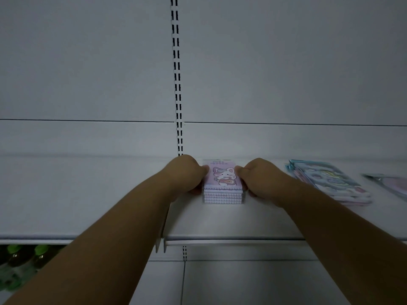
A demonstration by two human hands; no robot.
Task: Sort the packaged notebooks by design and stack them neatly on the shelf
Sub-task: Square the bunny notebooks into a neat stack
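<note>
A stack of several pink packaged notebooks (223,183) with a cartoon cat on top stands on the white shelf (88,194), near its back. My left hand (187,175) grips the stack's left side and my right hand (257,177) grips its right side, thumbs on the top cover. To the right lies a second stack of blue-patterned notebooks (330,181), slightly fanned. A further packaged notebook (389,183) lies at the far right edge, partly cut off.
A slotted upright (178,84) runs down the grey back panel behind the pink stack. The shelf's front lip (220,238) crosses below my forearms. Green-capped bottles (22,258) stand on a lower level at bottom left.
</note>
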